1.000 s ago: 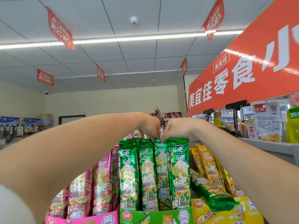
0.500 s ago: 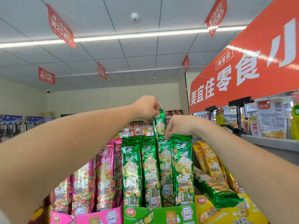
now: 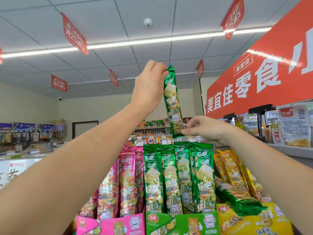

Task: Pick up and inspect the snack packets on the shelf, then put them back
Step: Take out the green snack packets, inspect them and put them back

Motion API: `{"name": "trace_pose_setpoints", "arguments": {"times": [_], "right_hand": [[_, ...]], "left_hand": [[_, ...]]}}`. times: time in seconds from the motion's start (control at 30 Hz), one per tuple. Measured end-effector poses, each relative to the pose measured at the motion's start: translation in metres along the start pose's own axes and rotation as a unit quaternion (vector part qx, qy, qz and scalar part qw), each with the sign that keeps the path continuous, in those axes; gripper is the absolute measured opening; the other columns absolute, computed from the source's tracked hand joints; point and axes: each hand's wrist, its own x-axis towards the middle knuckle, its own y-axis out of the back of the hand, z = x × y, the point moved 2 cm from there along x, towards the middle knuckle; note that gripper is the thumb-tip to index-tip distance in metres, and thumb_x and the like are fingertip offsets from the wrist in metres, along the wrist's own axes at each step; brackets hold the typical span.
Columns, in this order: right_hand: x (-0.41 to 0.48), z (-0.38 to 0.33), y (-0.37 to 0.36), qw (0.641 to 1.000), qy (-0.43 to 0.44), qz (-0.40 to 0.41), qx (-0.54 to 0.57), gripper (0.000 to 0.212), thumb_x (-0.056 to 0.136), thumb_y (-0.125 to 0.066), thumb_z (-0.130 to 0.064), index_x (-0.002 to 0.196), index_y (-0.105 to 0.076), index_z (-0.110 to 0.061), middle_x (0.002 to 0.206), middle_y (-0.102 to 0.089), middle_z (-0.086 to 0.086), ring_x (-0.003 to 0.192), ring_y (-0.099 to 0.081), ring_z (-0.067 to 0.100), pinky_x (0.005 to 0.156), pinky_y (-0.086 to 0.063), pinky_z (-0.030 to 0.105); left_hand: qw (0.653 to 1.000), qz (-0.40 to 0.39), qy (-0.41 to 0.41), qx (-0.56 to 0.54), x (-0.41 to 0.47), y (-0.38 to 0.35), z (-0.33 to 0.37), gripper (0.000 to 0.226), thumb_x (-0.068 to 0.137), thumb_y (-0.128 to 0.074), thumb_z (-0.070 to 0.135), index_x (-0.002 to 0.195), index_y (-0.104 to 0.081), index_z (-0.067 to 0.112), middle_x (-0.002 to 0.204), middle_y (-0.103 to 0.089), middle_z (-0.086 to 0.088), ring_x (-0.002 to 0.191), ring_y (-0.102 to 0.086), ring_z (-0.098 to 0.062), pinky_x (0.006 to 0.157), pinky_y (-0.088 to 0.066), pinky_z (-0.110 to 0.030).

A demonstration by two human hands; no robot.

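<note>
Green packet (image 3: 171, 99) is hanging 12-to-6 — left hand (image 3: 149, 85) is pinching its top, right hand (image 3: 205, 128) is pinching the 6 o'clock end.

The shelf itself is hidden under three open card boxes that stand side by side, touching. The pink box (image 3: 110, 224) is on the left, the green box (image 3: 183, 224) is in the middle and the yellow box (image 3: 254, 223) is on the right. Long pink packets (image 3: 127, 180) stand up in the pink box. Long green packets (image 3: 169, 180) stand up in a tight row in the green box. Yellow packets (image 3: 232, 170) lean back in the yellow box. One fallen green packet (image 3: 237, 195) lies on its side on the yellow box, against the yellow packets.
</note>
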Motion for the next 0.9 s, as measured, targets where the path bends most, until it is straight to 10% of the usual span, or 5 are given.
{"name": "trace_pose_setpoints", "arguments": {"times": [0.13,0.37,0.6,0.77,0.9], "right_hand": [[-0.006,-0.019,0.009,0.983,0.101,0.048,0.143,0.069,0.079,-0.077,-0.037,0.134,-0.039,-0.024,0.115,-0.054,-0.017,0.089,-0.061,-0.002,0.073,-0.050,0.023],[-0.040,-0.036,0.039,0.929,0.181,0.314,0.080,0.020,0.076,-0.075,-0.026,0.085,-0.058,-0.026,0.075,-0.069,0.001,0.057,-0.065,0.013,0.056,-0.048,0.027],[-0.124,0.013,0.038,0.947,0.015,0.224,0.231,0.067,0.077,-0.080,-0.034,0.131,-0.042,-0.026,0.111,-0.068,0.004,0.084,-0.070,0.029,0.075,-0.059,0.045],[-0.189,0.046,0.008,0.942,-0.007,0.225,0.247,0.016,0.082,-0.069,-0.014,0.094,-0.059,-0.018,0.065,-0.071,0.004,0.051,-0.063,0.016,0.045,-0.049,0.027],[-0.204,0.068,-0.014,0.939,-0.024,0.223,0.262,0.014,0.084,-0.071,-0.016,0.078,-0.062,-0.026,0.055,-0.063,0.003,0.045,-0.055,0.018,0.045,-0.047,0.028]], "left_hand": [[0.993,0.097,-0.033,-0.053,0.005,0.018,0.021,0.019,0.097,-0.052,0.012,0.097,-0.063,-0.004,0.097,-0.059,-0.015,0.080,-0.054,-0.025,0.070,-0.046,-0.039],[0.939,0.001,0.115,-0.323,0.006,0.027,0.058,0.050,0.089,-0.068,0.027,0.133,-0.045,0.018,0.118,-0.059,0.001,0.089,-0.068,-0.008,0.083,-0.057,-0.040],[0.952,-0.183,0.116,-0.214,-0.071,0.021,0.082,0.013,0.090,-0.062,0.019,0.091,-0.071,0.029,0.078,-0.067,0.019,0.070,-0.063,-0.004,0.076,-0.057,-0.032],[0.945,-0.240,0.067,-0.214,-0.148,0.027,0.118,0.011,0.087,-0.063,0.027,0.084,-0.073,0.026,0.072,-0.069,0.016,0.064,-0.062,0.000,0.069,-0.051,-0.023],[0.950,-0.310,-0.007,-0.041,-0.195,0.006,0.142,0.039,0.091,-0.048,0.051,0.126,-0.047,0.034,0.082,-0.070,-0.001,0.080,-0.066,-0.025,0.067,-0.052,-0.038]]}}
